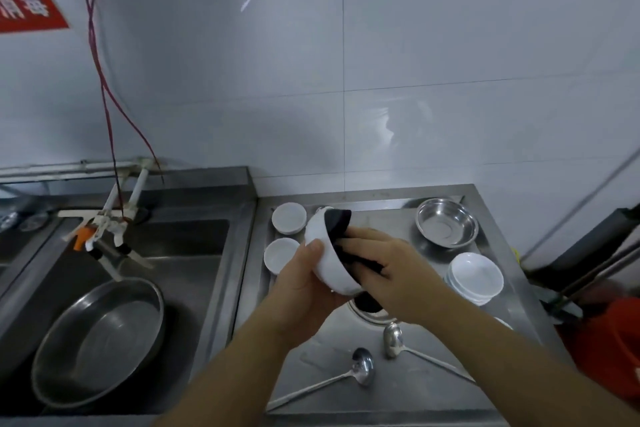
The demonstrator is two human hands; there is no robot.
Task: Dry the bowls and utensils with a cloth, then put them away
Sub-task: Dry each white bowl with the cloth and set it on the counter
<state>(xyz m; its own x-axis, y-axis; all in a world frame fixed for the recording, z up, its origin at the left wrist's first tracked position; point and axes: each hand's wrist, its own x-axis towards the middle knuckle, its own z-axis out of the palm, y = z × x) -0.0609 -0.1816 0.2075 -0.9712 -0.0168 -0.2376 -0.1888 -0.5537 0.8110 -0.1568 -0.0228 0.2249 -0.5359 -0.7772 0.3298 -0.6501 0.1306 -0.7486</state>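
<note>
Nearest me, two ladles lie on the steel table (408, 392): the left ladle (362, 366) with its cup facing up and its handle running toward the lower left, the right ladle (393, 340) with its cup facing down and its handle running toward the lower right. They lie near each other and do not touch.

Above them I hold my work. My left hand (306, 288) grips the white bowl (329, 260) from below and behind, thumb laid over its outer wall; the bowl is tilted, its mouth turned to the right. My right hand (388, 263) presses the dark cloth (337, 222) into the bowl's mouth, its fingers closed on the cloth. A fold of cloth stands above the rim, and another part hangs below the bowl.

To my left, a wide steel pan (100, 340) leans in the sink (194, 253), under a tap assembly (107, 229).

Farther along the table, two small white dishes (289, 217) (280, 255) sit just left of the bowl. On the right a stack of white bowls (476, 276) stands, and behind it a steel basin (446, 222), upright.

Farthest is the tiled wall (381, 45), with a red sign (27, 2) and a red cord (104, 80) hanging down to the tap.
</note>
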